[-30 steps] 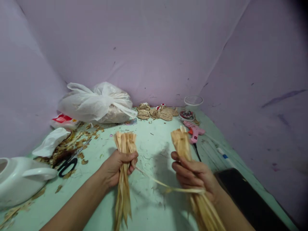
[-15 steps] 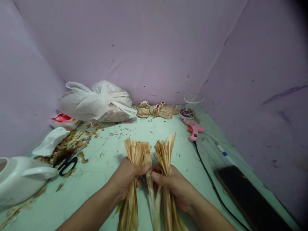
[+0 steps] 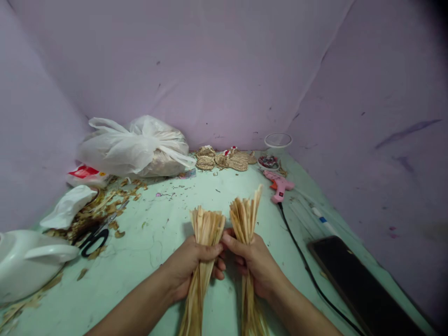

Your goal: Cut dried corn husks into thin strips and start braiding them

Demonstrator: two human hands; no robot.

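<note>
Left hand (image 3: 192, 265) and right hand (image 3: 257, 266) each clasp a husk bundle (image 3: 207, 228), red label (image 3: 84, 171) unreadable.

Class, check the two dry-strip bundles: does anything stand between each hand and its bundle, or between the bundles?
Nothing visible separates the left hand from the left bundle, or the right hand from the right bundle; each is gripped. Between the bundles, only fingers of both hands stand partly in the gap.

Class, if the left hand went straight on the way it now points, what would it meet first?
The left hand would most likely meet the right hand first, near its thumb, then the bundle of dry strips it grips. Depth here is hard to judge.
</note>
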